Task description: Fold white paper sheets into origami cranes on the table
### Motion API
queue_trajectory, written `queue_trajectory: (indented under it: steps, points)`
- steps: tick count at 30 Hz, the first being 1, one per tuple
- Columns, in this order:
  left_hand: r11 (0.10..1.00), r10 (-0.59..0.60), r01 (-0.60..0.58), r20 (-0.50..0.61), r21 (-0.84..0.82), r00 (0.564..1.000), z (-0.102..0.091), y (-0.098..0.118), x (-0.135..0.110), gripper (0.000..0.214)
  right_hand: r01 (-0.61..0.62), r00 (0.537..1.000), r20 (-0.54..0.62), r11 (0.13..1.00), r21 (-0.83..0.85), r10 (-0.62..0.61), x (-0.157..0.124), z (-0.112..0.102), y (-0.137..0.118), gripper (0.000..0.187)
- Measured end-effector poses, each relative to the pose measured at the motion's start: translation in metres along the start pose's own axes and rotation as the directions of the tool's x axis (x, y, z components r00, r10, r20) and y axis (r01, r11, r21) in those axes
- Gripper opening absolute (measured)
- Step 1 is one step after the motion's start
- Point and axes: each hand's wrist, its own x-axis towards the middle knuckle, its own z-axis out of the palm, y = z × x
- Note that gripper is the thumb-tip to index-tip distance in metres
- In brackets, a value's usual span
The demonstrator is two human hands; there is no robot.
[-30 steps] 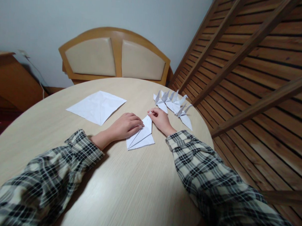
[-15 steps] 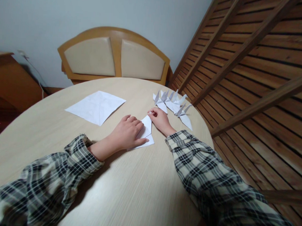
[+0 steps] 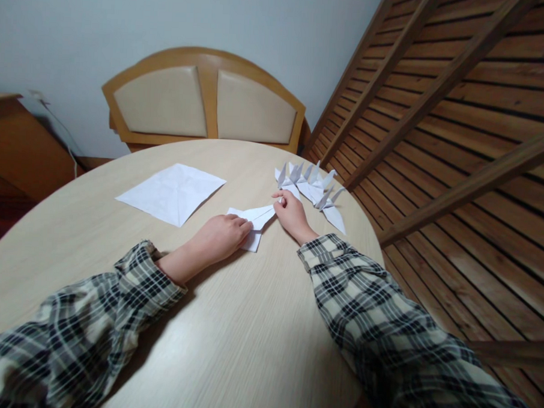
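Observation:
Between my hands, a small folded white paper (image 3: 259, 218) lies on the tabletop with its narrow point toward the right. The curled fingers of my left hand (image 3: 228, 233) grip its left part and cover some of it. My right hand (image 3: 292, 216) pinches the narrow tip between thumb and forefinger. A flap of the paper shows below the left fingertips. Just beyond my right hand stand several white folded paper cranes (image 3: 316, 185), close together. An unfolded square sheet of white paper (image 3: 173, 190) with crease lines lies flat to the left.
The round pale wooden table (image 3: 239, 335) carries all the paper. Behind it is a wooden headboard (image 3: 212, 93) with cream panels. A slatted wooden partition (image 3: 436, 157) rises close along the right side. A brown cabinet (image 3: 26, 145) stands at the far left.
The folded paper has turned, and its point now reaches right in a narrower shape. My left hand has shifted slightly down-left with fingers drawn together; my right hand moved slightly right, still pinching the tip.

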Motion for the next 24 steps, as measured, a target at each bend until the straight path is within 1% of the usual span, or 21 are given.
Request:
queue_trajectory:
  steps: [2, 4, 7, 10, 12, 14, 16, 18, 19, 20, 21, 23, 24]
  points:
    - [1.0, -0.014, 0.014, -0.047, -0.015, 0.999, 0.005, -0.004, -0.001, 0.02, -0.002, 1.0, -0.005, 1.0, 0.006, 0.002, 0.0, 0.0, 0.001, 0.022]
    - [0.997, -0.029, 0.021, -0.114, -0.073, 0.993, 0.01, -0.009, -0.001, 0.021, -0.002, 1.0, -0.021, 1.0, 0.018, 0.002, 0.0, 0.0, 0.002, 0.019]
    - [0.981, -0.088, 0.056, -0.169, -0.187, 0.982, 0.013, -0.016, -0.001, 0.023, -0.008, 0.999, -0.044, 0.994, 0.111, 0.013, 0.001, 0.002, 0.003, 0.014]
    - [0.939, -0.209, 0.138, -0.205, -0.315, 0.956, 0.013, -0.022, 0.0, 0.024, -0.023, 0.998, -0.055, 0.976, 0.215, 0.036, 0.003, 0.004, 0.004, 0.021]
    - [0.877, -0.33, 0.209, -0.227, -0.432, 0.916, 0.013, -0.025, 0.001, 0.024, -0.031, 0.997, -0.066, 0.97, 0.241, 0.048, 0.003, 0.005, 0.005, 0.025]
    - [0.769, -0.461, 0.24, -0.255, -0.592, 0.85, 0.015, -0.028, 0.003, 0.025, -0.041, 0.996, -0.066, 0.963, 0.266, 0.06, 0.004, 0.005, 0.005, 0.032]
    - [0.611, -0.57, 0.19, -0.26, -0.769, 0.78, 0.02, -0.031, 0.005, 0.024, -0.047, 0.996, -0.057, 0.955, 0.292, 0.066, 0.004, 0.004, 0.005, 0.04]
    - [0.399, -0.612, 0.074, -0.205, -0.914, 0.764, 0.027, -0.033, 0.008, 0.022, -0.028, 0.999, -0.029, 0.952, 0.305, 0.038, 0.003, 0.002, 0.003, 0.047]
    - [0.302, -0.625, 0.011, -0.189, -0.953, 0.757, 0.03, -0.033, 0.01, 0.021, -0.003, 1.0, 0.003, 0.951, 0.31, 0.002, 0.002, 0.002, 0.002, 0.05]
    - [0.224, -0.638, -0.037, -0.175, -0.974, 0.749, 0.034, -0.033, 0.013, 0.021, 0.023, 0.998, 0.044, 0.949, 0.314, -0.039, 0.001, 0.001, 0.0, 0.053]
    - [0.163, -0.655, -0.063, -0.156, -0.985, 0.739, 0.036, -0.032, 0.015, 0.021, 0.036, 0.994, 0.091, 0.948, 0.316, -0.068, 0.0, 0.001, -0.003, 0.054]
    - [0.088, -0.666, -0.088, -0.125, -0.992, 0.735, 0.039, -0.029, 0.018, 0.023, 0.052, 0.982, 0.158, 0.947, 0.318, -0.107, -0.003, 0.001, -0.008, 0.054]
    - [0.061, -0.652, -0.105, -0.119, -0.993, 0.749, 0.04, -0.027, 0.019, 0.024, 0.067, 0.972, 0.194, 0.946, 0.319, -0.134, -0.005, 0.001, -0.01, 0.053]
